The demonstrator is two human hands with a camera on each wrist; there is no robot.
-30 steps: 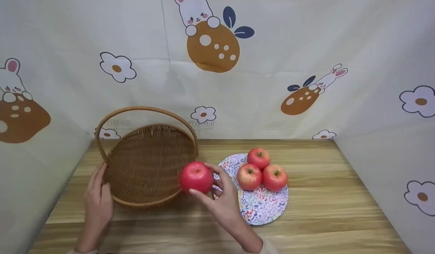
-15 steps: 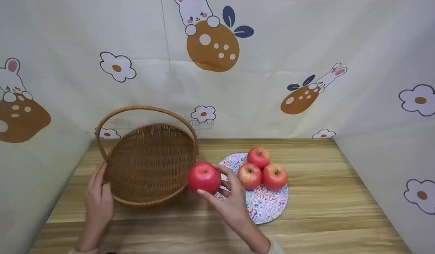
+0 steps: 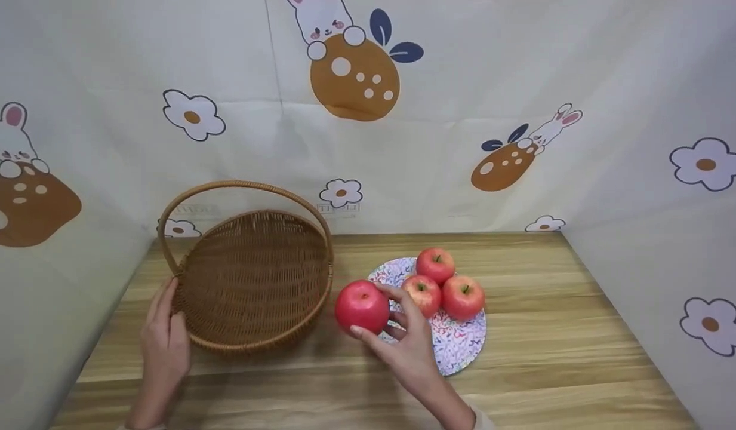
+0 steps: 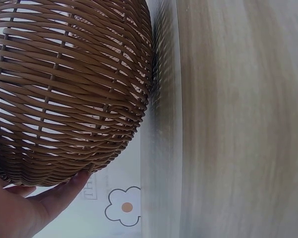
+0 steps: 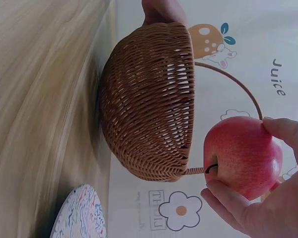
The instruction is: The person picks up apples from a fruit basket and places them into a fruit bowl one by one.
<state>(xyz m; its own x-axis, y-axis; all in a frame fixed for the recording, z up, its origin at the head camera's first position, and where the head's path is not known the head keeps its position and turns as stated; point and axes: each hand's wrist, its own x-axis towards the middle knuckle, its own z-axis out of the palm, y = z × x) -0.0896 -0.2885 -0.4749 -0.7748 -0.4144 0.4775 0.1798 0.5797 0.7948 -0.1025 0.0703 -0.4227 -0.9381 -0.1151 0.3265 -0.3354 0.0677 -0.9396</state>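
Note:
A brown wicker basket (image 3: 254, 280) with a tall arched handle stands on the left of the table, nothing lying inside it. My left hand (image 3: 165, 349) rests its fairly straight fingers against the basket's left side; in the left wrist view its fingertips (image 4: 79, 181) touch the weave. Between basket and plate, my right hand (image 3: 406, 343) holds a red apple (image 3: 362, 306) between thumb and fingers. That apple's stem side faces down toward the table, as the right wrist view shows. Three more apples (image 3: 463, 297) sit together on a patterned round plate (image 3: 460, 346), stems up.
The wood-grain table (image 3: 559, 334) is walled in by pale curtains (image 3: 439, 155) printed with rabbits and flowers at the back and both sides. The basket's handle (image 3: 242, 184) arches up in front of the back curtain.
My right hand has drawn the apple rightward, from over the basket's right rim to beside the plate's left edge. The left hand keeps its place at the basket.

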